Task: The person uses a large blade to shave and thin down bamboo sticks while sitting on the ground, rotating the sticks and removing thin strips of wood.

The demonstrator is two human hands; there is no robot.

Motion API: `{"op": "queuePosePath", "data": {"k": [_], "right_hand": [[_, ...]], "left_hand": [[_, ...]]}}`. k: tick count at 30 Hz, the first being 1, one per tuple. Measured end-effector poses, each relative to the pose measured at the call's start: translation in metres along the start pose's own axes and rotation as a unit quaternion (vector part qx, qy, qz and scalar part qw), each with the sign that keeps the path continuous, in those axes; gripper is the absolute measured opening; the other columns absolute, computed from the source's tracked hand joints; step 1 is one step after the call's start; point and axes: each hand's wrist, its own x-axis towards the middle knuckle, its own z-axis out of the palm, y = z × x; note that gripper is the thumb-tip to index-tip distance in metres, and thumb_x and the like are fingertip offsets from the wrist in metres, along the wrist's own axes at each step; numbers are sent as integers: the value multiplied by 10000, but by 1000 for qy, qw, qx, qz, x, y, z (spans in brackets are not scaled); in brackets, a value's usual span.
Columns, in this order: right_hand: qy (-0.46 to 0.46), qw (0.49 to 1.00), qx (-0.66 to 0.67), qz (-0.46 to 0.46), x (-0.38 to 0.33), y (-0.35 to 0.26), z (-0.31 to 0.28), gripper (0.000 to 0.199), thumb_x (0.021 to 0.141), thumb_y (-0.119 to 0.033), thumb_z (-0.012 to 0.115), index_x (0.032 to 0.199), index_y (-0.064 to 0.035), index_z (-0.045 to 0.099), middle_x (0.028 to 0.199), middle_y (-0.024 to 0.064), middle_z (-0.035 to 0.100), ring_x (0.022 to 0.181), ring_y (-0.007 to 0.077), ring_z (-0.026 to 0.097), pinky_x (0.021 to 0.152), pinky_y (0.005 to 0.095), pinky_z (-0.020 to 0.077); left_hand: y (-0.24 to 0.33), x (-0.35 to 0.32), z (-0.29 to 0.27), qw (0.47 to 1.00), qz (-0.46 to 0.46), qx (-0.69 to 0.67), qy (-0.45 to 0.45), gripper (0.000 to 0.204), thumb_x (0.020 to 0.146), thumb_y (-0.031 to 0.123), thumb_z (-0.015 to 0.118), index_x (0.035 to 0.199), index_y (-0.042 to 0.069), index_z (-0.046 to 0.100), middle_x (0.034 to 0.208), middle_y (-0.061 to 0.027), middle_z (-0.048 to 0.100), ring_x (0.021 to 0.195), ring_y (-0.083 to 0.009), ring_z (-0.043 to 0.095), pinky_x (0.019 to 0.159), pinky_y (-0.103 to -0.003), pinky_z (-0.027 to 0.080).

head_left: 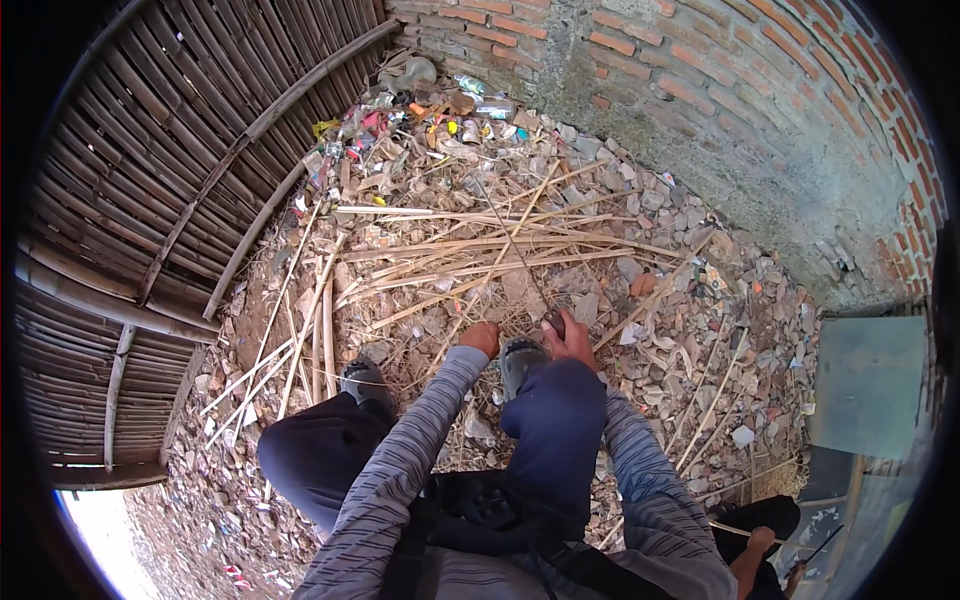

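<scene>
My right hand point(572, 340) is wrapped round the dark grip of a long, thin, dark tool point(516, 245). It looks like a long knife seen edge-on, pointing away and to the left. My left hand point(482, 338) is closed just left of my right shoe point(519, 362); what its fingers hold is hidden. Close to that hand, a pale split-bamboo strip point(497, 262) slants up to the right and crosses the tool in the picture. Beyond both hands lies a loose heap of bamboo strips point(400, 262) on the rubble.
Rubble and litter point(690, 350) cover the ground. A slatted bamboo wall point(190, 150) stands left, a brick wall point(700, 110) at the back and right. A greenish panel point(868, 385) leans at the right. At lower right, another person's hand point(762, 540) holds a thin strip.
</scene>
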Motion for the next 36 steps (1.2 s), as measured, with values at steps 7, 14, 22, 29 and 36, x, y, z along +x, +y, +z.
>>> {"op": "queuePosePath", "data": {"k": [7,14,22,29,36], "right_hand": [[-131,982,-6,135,-47,84,19,429,1023,-398,640,1108,22,642,687,193,608,573,362,567,581,462,439],[-2,968,14,249,-68,116,19,355,1053,-363,614,1051,-10,646,623,117,547,513,258,512,540,423,420],[6,927,288,239,-15,11,-9,279,1079,-297,579,953,-48,574,655,-29,444,566,73,455,508,310,354],[-149,968,92,180,-58,81,18,311,1054,-342,604,1013,-34,610,703,96,602,619,219,595,585,438,461],[-17,965,-63,255,-107,119,21,374,1030,-392,618,1077,-22,626,782,153,653,708,320,638,659,499,492]], "left_hand": [[16,3,-11,987,1,84,-134,276,955,177,591,1123,24,749,1069,-272,741,1005,-446,726,903,-523,585],[19,-10,-17,997,-30,-20,-64,326,986,269,565,1078,-5,718,1056,-296,730,979,-477,714,894,-566,562],[-16,-23,-27,998,4,-69,11,285,983,246,566,1034,-15,670,929,-316,708,914,-517,685,850,-592,537],[17,-15,-55,999,17,46,10,257,980,243,579,1066,26,686,935,-270,736,897,-457,729,794,-564,580],[-7,-41,-56,996,-39,55,55,258,1004,281,564,1108,80,686,944,-273,730,880,-449,727,781,-569,575]]}}
